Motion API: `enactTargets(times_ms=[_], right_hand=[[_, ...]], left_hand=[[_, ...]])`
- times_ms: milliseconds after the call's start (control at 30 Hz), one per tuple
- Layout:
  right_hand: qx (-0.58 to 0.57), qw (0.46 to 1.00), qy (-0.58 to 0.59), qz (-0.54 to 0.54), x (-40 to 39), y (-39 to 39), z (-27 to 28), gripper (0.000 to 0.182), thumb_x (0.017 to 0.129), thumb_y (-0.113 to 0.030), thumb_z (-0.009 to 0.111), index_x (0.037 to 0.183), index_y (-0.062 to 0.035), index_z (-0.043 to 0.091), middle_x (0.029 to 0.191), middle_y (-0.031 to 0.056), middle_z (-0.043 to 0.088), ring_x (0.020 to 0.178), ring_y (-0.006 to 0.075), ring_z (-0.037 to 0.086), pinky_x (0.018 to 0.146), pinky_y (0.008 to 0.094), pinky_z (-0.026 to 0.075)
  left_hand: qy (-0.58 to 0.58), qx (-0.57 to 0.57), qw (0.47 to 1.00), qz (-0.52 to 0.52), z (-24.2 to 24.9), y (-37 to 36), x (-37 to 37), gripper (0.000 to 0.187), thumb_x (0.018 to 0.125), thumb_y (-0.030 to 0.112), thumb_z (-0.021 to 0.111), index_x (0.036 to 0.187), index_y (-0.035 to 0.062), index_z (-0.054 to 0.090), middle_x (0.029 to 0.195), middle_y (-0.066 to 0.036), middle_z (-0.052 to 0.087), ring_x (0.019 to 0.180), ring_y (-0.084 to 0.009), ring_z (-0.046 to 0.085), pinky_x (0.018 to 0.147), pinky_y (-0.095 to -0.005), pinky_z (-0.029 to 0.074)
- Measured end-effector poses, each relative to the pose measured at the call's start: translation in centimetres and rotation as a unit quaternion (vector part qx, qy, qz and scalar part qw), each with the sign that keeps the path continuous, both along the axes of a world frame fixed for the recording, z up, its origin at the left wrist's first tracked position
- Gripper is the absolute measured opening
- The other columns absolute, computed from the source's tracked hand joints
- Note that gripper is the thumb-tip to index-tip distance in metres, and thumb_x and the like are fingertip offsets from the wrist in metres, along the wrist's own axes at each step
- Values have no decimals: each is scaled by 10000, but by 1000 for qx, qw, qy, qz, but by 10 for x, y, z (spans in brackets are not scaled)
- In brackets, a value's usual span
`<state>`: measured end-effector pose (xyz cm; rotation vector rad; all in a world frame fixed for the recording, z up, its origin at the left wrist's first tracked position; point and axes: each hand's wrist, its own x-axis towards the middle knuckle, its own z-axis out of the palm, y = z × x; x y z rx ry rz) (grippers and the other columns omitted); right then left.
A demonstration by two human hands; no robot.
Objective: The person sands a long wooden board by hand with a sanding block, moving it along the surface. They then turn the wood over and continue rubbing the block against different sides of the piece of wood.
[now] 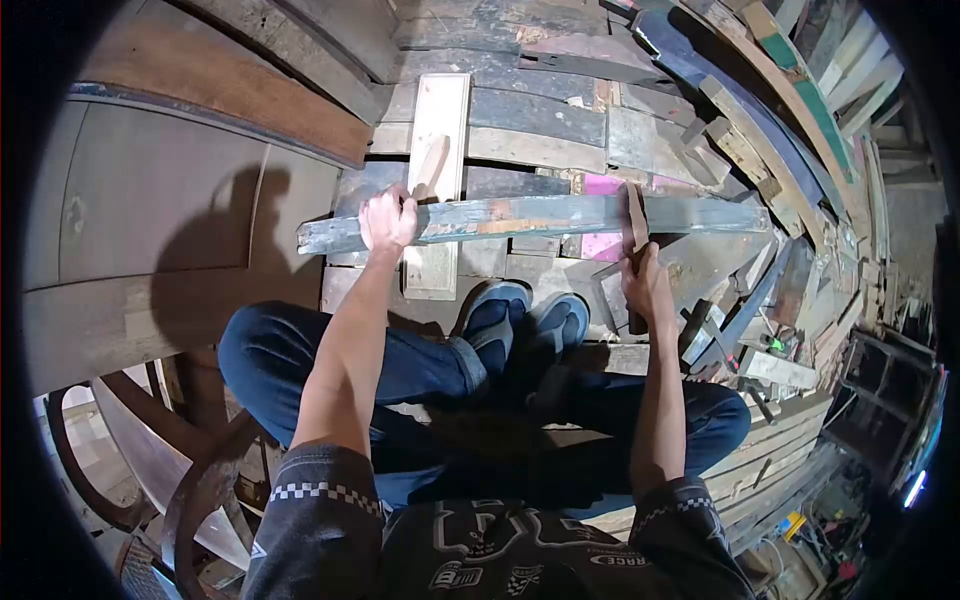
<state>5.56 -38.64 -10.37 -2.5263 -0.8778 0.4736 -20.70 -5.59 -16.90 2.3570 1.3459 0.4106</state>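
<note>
A long, weathered grey beam point(530, 215) lies crosswise in front of me, its paint worn and patchy. My left hand point(388, 220) is closed over the beam near its left end. Toward the right, my right hand point(648, 278) is closed around a brown, flat, blade-like tool point(637, 215). This tool crosses over the beam almost at a right angle, its lower end showing below my fist; its exact kind I cannot make out. A pale wooden board point(440, 120) runs beneath the beam beside my left hand.
My shoes point(495, 320) rest just below the beam on the plank floor. A wooden panel point(170, 190) stands at left, near a curved wooden piece point(205, 490). Scrap timber point(750, 150) is piled at right, with a hammer-like tool point(760, 395) lower down.
</note>
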Motion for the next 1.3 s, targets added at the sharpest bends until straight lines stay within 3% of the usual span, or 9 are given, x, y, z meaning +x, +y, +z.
enactTargets(times_ms=[333, 500, 633, 733, 833, 1000, 1100, 1300], right_hand=[[-2, 1000, -2, 2, 1, 0, -3, 337, 954, -243, 600, 1051, -20, 367, 782, 385, 614, 811, 573, 598, 657, 632, 479], [-8, 1000, 2, -2, 2, -1, -7, 363, 951, -264, 599, 1070, -21, 357, 785, 398, 607, 814, 581, 593, 656, 639, 470], [-27, 1000, 8, -5, 2, -1, -7, 368, 950, -252, 598, 1075, -9, 352, 789, 416, 599, 821, 591, 591, 671, 638, 473], [-23, 999, 31, -17, 0, 1, -4, 369, 952, -249, 596, 1072, 1, 352, 785, 419, 597, 828, 592, 591, 679, 638, 475], [-34, 999, 5, -7, -2, 3, -3, 371, 955, -246, 590, 1082, 6, 349, 793, 422, 598, 839, 590, 593, 683, 637, 476], [-45, 999, 15, -11, 0, 4, -5, 364, 949, -236, 585, 1081, 12, 354, 811, 412, 609, 854, 577, 603, 693, 629, 487], [-20, 999, 31, -13, 0, 3, -6, 359, 952, -237, 578, 1081, 13, 356, 817, 400, 618, 845, 578, 603, 699, 628, 488], [-34, 999, 12, -10, -1, 3, -6, 356, 956, -242, 579, 1073, 8, 354, 807, 388, 622, 841, 581, 601, 708, 635, 484]], left_hand=[[48, -34, 998, -1, 5, -1, 1, 164, 770, 240, 530, 784, 134, 655, 811, -133, 697, 853, -325, 649, 894, -413, 408], [59, 6, 998, 20, -1, -1, -1, 174, 779, 259, 518, 785, 152, 654, 795, -100, 702, 845, -292, 648, 940, -428, 334], [120, 10, 992, 35, 1, -2, 1, 174, 794, 251, 519, 823, 191, 680, 792, -56, 695, 933, -238, 604, 974, -450, 289], [124, 8, 992, 31, 2, -2, 0, 121, 813, 271, 596, 830, 183, 678, 905, -66, 722, 958, -262, 589, 1021, -485, 270], [122, 3, 992, 26, 6, -2, 2, 129, 810, 279, 606, 834, 176, 680, 918, -69, 725, 961, -264, 589, 1020, -476, 271], [107, -49, 993, 31, 9, 0, 4, 163, 809, 270, 588, 845, 144, 685, 898, -100, 726, 979, -259, 657, 973, -443, 356], [60, -2, 998, 21, 5, -3, 2, 182, 809, 253, 538, 854, 143, 676, 797, -151, 692, 887, -319, 656, 973, -455, 362], [62, 2, 998, 21, -3, -1, 1, 149, 813, 236, 538, 820, 146, 657, 784, -138, 687, 864, -313, 652, 951, -429, 362]])
